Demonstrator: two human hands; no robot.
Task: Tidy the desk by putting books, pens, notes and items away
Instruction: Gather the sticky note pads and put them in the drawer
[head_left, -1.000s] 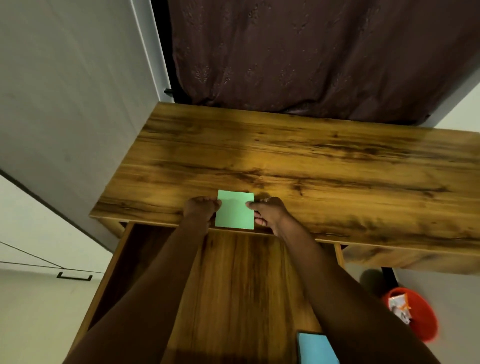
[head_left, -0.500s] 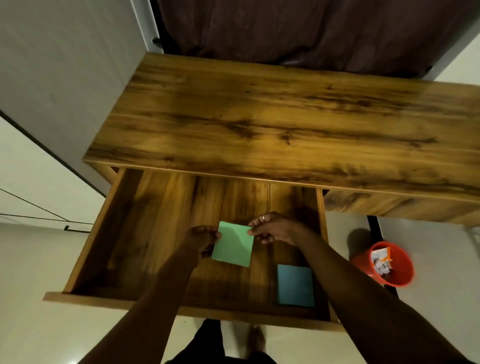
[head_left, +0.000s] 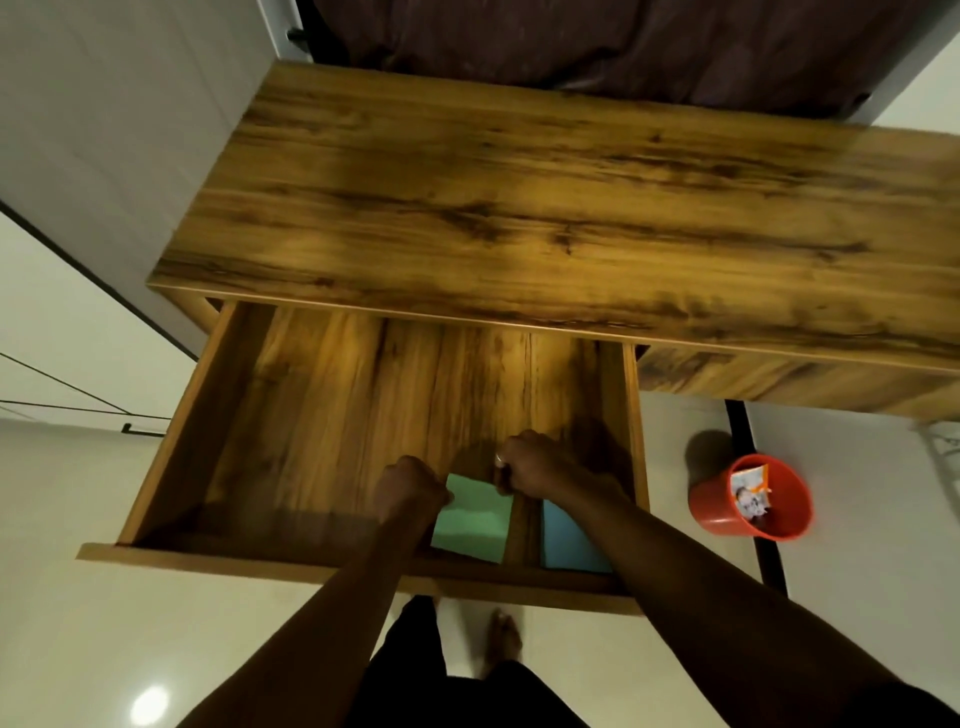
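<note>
A green pad of notes (head_left: 471, 519) is low inside the open wooden drawer (head_left: 182, 431), near its front wall. My left hand (head_left: 410, 488) pinches the pad's left edge and my right hand (head_left: 535, 470) pinches its upper right corner. A blue pad (head_left: 566, 543) lies flat on the drawer floor just right of the green one, partly hidden under my right forearm. The wooden desk top (head_left: 545, 208) is above the drawer.
An orange bin (head_left: 750, 504) holding a crumpled wrapper stands on the pale floor to the right of the drawer, beside a black desk leg (head_left: 763, 551). A dark curtain (head_left: 571, 47) hangs behind the desk. My feet are below the drawer front.
Both hands carried the green pad off the desk top's front edge, down into the drawer and toward its front wall, beside the blue pad.
</note>
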